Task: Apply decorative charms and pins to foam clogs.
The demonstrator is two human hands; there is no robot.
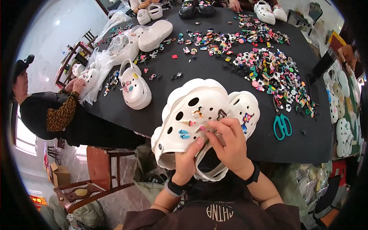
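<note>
A large white foam clog [174, 109] is held up in front of me, its upper dotted with dark round holes. My left hand [186, 165] grips it at the heel opening, thumb on the outside and the other fingers hidden. On the upper sit an ice-cream-cone charm [187, 123] and a blue flip-flop charm [184, 134]. With fingertips pinched together, my right hand [230, 145] presses at a small pink charm [201, 128] on the same clog. Just behind, to the right, is a second white clog [251, 107] bearing a blue and red charm [246, 119].
Loose charms [264, 69] lie in heaps across the dark table [306, 134]. Teal-handled scissors [282, 126] rest to the right, near a black bottle [325, 63]. A decorated clog [135, 88] stands at the left. Beside the table another person [57, 111] handles a clog; a chair [100, 172] stands lower left.
</note>
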